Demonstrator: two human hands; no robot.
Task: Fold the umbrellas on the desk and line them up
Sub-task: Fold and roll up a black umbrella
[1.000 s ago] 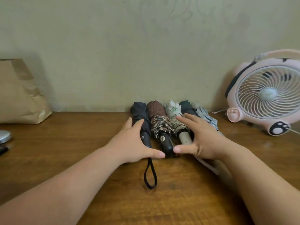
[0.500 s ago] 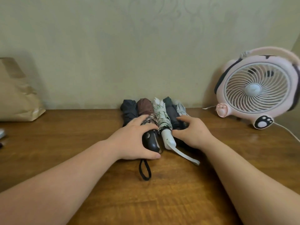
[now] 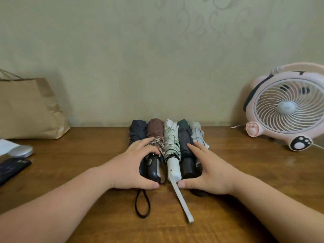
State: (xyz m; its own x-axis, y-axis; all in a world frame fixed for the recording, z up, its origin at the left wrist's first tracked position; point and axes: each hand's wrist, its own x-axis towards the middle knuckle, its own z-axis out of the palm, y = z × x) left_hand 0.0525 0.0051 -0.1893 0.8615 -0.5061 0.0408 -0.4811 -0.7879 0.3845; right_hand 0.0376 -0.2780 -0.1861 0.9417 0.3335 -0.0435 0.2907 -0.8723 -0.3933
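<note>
- Our left hand (image 3: 130, 168) curls over the umbrellas (image 3: 172, 144) from the left; our right hand (image 3: 208, 170) presses flat-fingered from the right.
- Bare desk (image 3: 249, 174) flanks us; fan (image 3: 287, 107) far right.

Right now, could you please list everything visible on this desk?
navy umbrella: one, folded, leftmost of row, back centre
brown umbrella: one, folded, second from left
white green-print umbrella: one, folded, middle
dark grey umbrella: one, folded, fourth
pale printed umbrella: one, folded, rightmost
paper bag: one, brown, back left
desk fan: one, pink, back right
silver rounded object: one, left edge
black flat object: one, left edge
desk: one, brown wood
left hand: one, cups navy and brown handles
right hand: one, presses row's right side
</note>
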